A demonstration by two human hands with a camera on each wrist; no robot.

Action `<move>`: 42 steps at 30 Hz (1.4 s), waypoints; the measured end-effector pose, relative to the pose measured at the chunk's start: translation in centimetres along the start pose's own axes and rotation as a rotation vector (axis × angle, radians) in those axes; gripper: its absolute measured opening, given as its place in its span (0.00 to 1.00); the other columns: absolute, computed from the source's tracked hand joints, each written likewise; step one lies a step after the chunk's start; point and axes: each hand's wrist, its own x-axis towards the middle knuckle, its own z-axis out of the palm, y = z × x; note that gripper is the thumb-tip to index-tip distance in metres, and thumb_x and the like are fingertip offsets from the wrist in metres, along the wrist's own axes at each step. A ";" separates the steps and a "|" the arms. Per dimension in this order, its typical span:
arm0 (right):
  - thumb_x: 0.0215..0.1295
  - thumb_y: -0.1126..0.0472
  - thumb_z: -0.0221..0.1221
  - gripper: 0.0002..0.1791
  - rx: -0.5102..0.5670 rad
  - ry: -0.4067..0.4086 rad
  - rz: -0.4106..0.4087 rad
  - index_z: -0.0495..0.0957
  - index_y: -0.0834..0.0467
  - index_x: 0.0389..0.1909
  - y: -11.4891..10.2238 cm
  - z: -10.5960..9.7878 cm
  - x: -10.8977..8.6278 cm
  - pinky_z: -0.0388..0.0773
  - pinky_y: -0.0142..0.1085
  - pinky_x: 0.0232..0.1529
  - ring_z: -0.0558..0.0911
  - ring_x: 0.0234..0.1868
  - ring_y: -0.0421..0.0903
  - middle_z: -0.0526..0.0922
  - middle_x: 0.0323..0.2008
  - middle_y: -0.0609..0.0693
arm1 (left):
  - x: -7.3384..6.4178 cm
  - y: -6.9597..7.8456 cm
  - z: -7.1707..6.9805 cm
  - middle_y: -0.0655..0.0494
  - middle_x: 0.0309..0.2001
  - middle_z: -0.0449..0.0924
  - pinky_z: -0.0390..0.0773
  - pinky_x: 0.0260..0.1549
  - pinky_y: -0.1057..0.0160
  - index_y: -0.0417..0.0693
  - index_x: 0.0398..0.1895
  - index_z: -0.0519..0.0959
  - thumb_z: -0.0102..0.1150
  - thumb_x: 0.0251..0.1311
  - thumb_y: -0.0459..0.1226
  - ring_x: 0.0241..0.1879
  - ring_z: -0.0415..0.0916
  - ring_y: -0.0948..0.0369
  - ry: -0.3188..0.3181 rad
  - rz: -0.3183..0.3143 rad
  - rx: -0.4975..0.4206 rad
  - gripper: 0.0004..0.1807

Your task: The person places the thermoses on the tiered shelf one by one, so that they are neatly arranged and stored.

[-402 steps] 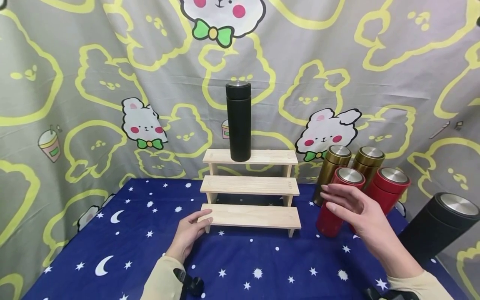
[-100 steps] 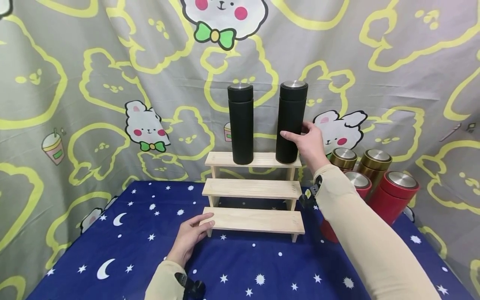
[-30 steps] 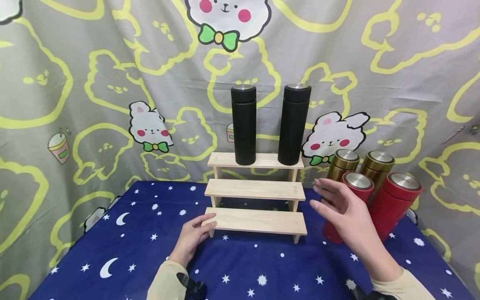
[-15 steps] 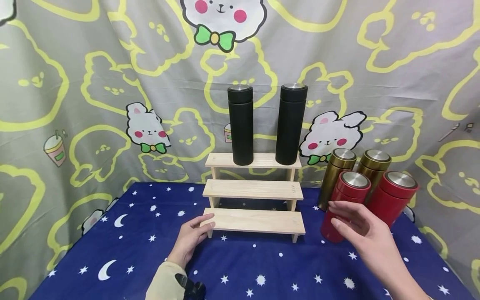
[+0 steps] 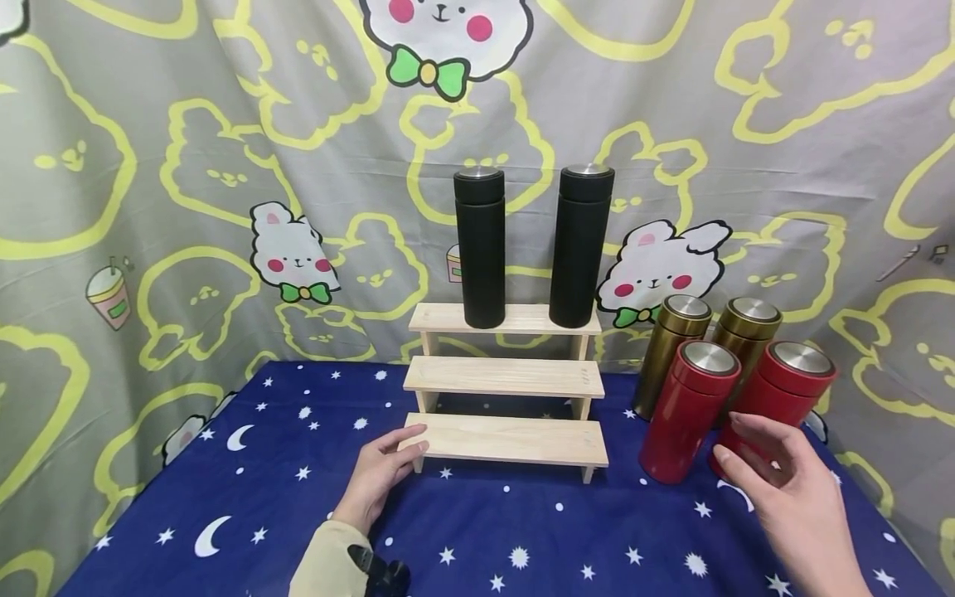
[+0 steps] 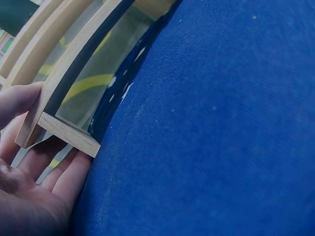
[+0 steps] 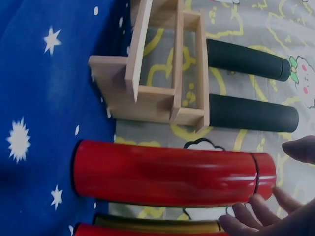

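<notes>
A three-tier wooden display stand (image 5: 507, 439) sits mid-table. My left hand (image 5: 378, 477) grips the left end of its lowest step; in the left wrist view the thumb lies on the board, fingers around the leg. Two black thermos flasks, left (image 5: 481, 257) and right (image 5: 582, 253), stand upright on the top step. At the right, my right hand (image 5: 791, 489) is held with fingers loosely bent and thumb apart, overlapping the right red flask (image 5: 792, 385) in the head view. The front red flask (image 5: 682, 427) stands just left of the hand.
Two gold flasks, left (image 5: 660, 365) and right (image 5: 748, 332), stand behind the red ones, partly hidden by them. Blue star-patterned cloth (image 5: 291, 514) covers the table. A grey cartoon-print curtain (image 5: 358, 149) hangs close behind the stand.
A second black flask, earlier at the far right, was set on the top step by the right hand. That hand then drew back rightward past the front red flask. Left hand holds its place.
</notes>
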 end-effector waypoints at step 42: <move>0.62 0.49 0.67 0.60 -0.013 -0.292 0.015 0.33 0.72 0.73 4.8 3.1 4.4 0.60 0.63 0.60 0.58 0.67 0.72 0.52 0.68 0.75 | 0.1 0.0 -0.1 0.35 0.63 0.70 0.78 0.49 0.55 0.38 0.52 0.83 0.72 0.54 0.36 0.51 0.78 0.53 -0.019 -0.009 -0.030 0.21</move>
